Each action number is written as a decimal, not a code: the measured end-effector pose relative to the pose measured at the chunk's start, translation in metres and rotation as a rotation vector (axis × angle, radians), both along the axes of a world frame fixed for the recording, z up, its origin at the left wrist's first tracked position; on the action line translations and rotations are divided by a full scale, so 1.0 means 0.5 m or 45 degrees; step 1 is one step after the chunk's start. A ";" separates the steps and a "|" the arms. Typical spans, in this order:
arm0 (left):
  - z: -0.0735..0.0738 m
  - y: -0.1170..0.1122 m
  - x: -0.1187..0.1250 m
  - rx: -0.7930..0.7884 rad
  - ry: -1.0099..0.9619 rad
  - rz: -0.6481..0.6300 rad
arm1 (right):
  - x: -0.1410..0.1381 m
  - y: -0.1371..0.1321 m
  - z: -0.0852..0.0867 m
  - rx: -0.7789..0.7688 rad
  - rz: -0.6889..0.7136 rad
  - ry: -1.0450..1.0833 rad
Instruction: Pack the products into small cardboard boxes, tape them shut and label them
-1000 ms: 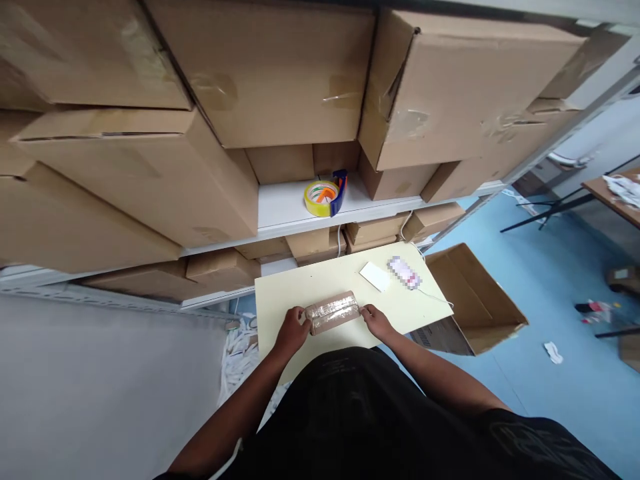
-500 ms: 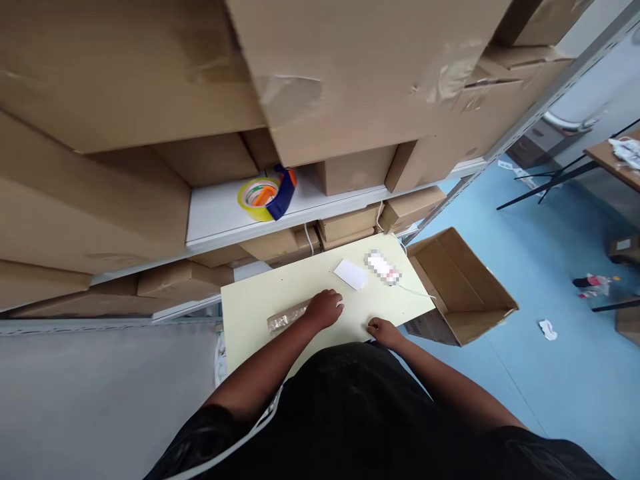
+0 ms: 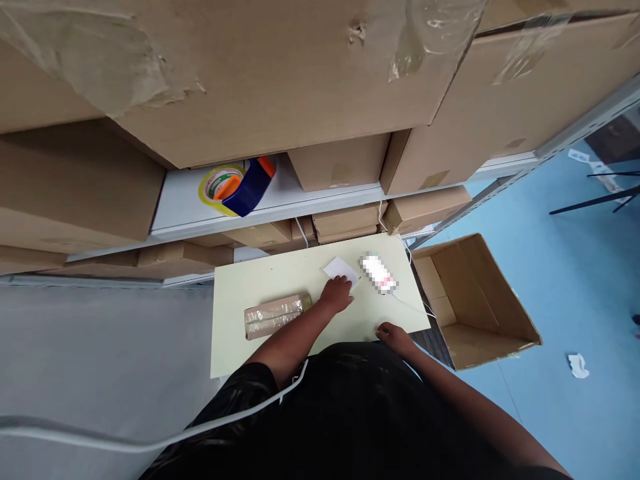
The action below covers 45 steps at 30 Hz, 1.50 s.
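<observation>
My left hand (image 3: 337, 294) reaches over the pale tabletop (image 3: 240, 287), fingers stretched onto the near edge of a white card or slip (image 3: 338, 268). The fingertips cover part of it. My right hand (image 3: 394, 335) rests at the table's front edge with its fingers curled in; I see nothing in them. Left of my left forearm lies a long brown parcel (image 3: 273, 317) wrapped in shiny clear tape, partly behind the arm. A white, blurred-out device (image 3: 379, 273) with a thin cable lies right of the card.
A tape roll in a blue dispenser (image 3: 243, 190) sits on the white shelf (image 3: 175, 200) behind the table. Large cardboard boxes (image 3: 280, 73) fill the shelving above. An open carton (image 3: 480, 300) stands right of the table. A white cable (image 3: 150, 443) crosses by my left arm.
My left hand has moved from beside the taped parcel onto the white card, uncovering more of the parcel. My right hand stays at the table edge. The view has shifted closer to the shelves.
</observation>
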<state>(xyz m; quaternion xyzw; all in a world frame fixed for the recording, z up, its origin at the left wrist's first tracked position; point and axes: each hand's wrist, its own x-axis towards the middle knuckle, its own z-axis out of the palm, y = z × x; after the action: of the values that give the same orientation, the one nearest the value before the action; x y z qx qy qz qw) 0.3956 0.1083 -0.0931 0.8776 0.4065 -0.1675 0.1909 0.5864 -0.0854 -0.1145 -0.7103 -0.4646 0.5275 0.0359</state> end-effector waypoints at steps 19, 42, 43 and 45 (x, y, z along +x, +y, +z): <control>-0.016 0.147 -0.034 0.049 0.020 0.397 | -0.004 0.049 -0.008 0.020 -0.031 0.087; 0.056 -0.033 -0.019 -0.104 -0.428 -0.212 | -0.066 0.188 0.045 -0.164 -1.013 0.677; 0.048 -0.019 -0.016 -0.066 -0.443 -0.168 | -0.063 0.187 0.038 -0.174 -1.021 0.665; 0.023 0.014 -0.011 0.024 -0.397 -0.077 | -0.057 0.186 0.025 -0.212 -1.036 0.650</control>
<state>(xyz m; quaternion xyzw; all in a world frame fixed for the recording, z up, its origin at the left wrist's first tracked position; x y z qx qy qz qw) 0.3899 0.1153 -0.0815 0.9067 0.3467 -0.0311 0.2382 0.5577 0.0075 -0.1022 -0.6828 -0.0816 0.6634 0.2950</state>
